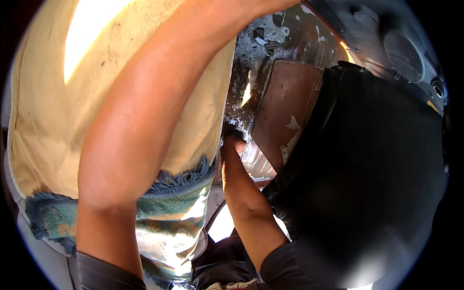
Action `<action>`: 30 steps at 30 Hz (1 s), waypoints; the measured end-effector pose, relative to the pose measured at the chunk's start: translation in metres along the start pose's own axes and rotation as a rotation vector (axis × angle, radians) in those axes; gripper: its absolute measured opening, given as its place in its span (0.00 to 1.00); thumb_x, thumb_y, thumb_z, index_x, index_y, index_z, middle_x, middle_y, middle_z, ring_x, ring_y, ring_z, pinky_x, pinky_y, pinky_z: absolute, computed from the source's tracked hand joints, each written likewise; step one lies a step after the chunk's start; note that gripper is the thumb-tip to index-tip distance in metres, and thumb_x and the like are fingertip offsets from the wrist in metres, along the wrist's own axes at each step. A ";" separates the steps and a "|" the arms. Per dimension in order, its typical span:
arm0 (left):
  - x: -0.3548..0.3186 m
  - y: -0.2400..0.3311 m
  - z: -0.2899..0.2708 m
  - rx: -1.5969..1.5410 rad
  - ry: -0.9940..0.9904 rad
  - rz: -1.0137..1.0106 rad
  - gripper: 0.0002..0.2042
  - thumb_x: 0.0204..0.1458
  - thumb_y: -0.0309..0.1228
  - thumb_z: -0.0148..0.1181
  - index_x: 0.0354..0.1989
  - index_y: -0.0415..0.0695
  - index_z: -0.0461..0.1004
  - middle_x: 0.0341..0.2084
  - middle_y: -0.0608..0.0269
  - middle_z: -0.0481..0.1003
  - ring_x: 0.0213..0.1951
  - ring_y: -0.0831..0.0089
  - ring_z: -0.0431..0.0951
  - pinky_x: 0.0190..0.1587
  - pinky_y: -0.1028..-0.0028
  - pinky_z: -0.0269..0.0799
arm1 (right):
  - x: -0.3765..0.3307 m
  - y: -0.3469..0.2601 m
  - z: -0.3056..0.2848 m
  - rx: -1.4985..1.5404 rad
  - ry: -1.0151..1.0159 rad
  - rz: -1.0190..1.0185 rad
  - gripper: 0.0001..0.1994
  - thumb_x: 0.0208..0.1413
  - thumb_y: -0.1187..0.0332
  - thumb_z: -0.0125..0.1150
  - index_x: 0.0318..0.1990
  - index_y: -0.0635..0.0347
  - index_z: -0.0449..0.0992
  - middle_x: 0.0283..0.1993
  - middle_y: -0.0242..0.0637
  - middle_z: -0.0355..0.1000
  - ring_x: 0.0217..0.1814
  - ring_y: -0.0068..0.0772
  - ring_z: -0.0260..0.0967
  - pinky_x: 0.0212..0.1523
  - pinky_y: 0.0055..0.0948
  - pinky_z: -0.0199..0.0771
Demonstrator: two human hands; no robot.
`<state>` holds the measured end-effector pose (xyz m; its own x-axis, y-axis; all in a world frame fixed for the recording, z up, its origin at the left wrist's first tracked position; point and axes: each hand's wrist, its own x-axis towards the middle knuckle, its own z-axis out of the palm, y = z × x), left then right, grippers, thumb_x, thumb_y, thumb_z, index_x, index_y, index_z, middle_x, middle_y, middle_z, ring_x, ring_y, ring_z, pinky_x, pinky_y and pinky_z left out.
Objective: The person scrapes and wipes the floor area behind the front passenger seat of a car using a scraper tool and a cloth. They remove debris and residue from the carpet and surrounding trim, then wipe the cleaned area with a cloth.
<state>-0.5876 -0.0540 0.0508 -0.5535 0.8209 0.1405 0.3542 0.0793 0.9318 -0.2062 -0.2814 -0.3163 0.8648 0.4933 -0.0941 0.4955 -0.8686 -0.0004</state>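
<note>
My left forearm crosses over the tan seat cover (pixel 48 111), and its hand lies past the upper edge, out of sight. Down in the gap beside the seat, my right hand (pixel 237 143) is low against the wet reddish-brown floor (pixel 249 92). White suds (pixel 273 31) and water spots lie across that floor. Something dark (pixel 232 129) is at the far side of my right hand; its kind does not show, and most of the fingers are hidden. Right of the hand is a brown flat panel (pixel 285 104) with peeling patches.
A fringed blue-green towel (pixel 164 212) lies on the near part of the tan cover. To the right rises a large black seat-like shape (pixel 382 159). Beyond it is a grey door panel with a round speaker grille (pixel 403 55). Bright sunlight falls on the cover.
</note>
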 end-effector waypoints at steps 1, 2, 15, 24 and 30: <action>0.002 0.002 0.008 -0.027 -0.016 -0.050 0.19 0.54 0.33 0.54 0.18 0.28 0.72 0.11 0.38 0.69 0.16 0.54 0.75 0.24 0.58 0.69 | 0.019 -0.019 -0.006 0.040 -0.035 -0.033 0.20 0.48 0.55 0.63 0.35 0.68 0.80 0.39 0.55 0.80 0.42 0.59 0.78 0.45 0.51 0.79; 0.004 0.004 0.016 -0.055 -0.039 -0.101 0.18 0.54 0.32 0.54 0.17 0.28 0.72 0.11 0.38 0.69 0.16 0.54 0.75 0.24 0.58 0.69 | 0.037 -0.040 -0.010 0.078 -0.067 -0.067 0.15 0.44 0.64 0.67 0.35 0.68 0.80 0.40 0.55 0.80 0.46 0.56 0.79 0.48 0.48 0.79; -0.008 0.010 0.011 -0.358 0.515 0.071 0.20 0.61 0.24 0.58 0.15 0.43 0.62 0.13 0.77 0.59 0.17 0.88 0.52 0.19 0.79 0.45 | 0.006 -0.331 -0.078 0.610 -0.021 -0.988 0.11 0.47 0.78 0.56 0.39 0.66 0.68 0.43 0.56 0.67 0.49 0.64 0.66 0.51 0.54 0.65; -0.012 -0.018 0.002 -0.895 0.469 -0.166 0.21 0.68 0.30 0.41 0.17 0.48 0.53 0.12 0.70 0.51 0.16 0.80 0.47 0.20 0.75 0.44 | 0.150 -0.547 -0.058 0.417 0.247 -0.534 0.23 0.48 0.66 0.68 0.45 0.68 0.62 0.49 0.59 0.64 0.50 0.60 0.71 0.52 0.53 0.72; -0.024 -0.008 -0.004 -0.637 0.398 -0.144 0.20 0.71 0.35 0.37 0.21 0.50 0.55 0.13 0.71 0.52 0.17 0.80 0.48 0.22 0.76 0.46 | 0.234 -0.607 -0.016 0.116 0.139 -0.765 0.24 0.50 0.52 0.65 0.42 0.67 0.73 0.47 0.54 0.76 0.54 0.54 0.75 0.55 0.47 0.75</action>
<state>-0.5801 -0.0765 0.0415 -0.8337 0.5521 0.0009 -0.1783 -0.2708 0.9460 -0.3029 0.3618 -0.3217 0.2926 0.9510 0.1001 0.9524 -0.2805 -0.1196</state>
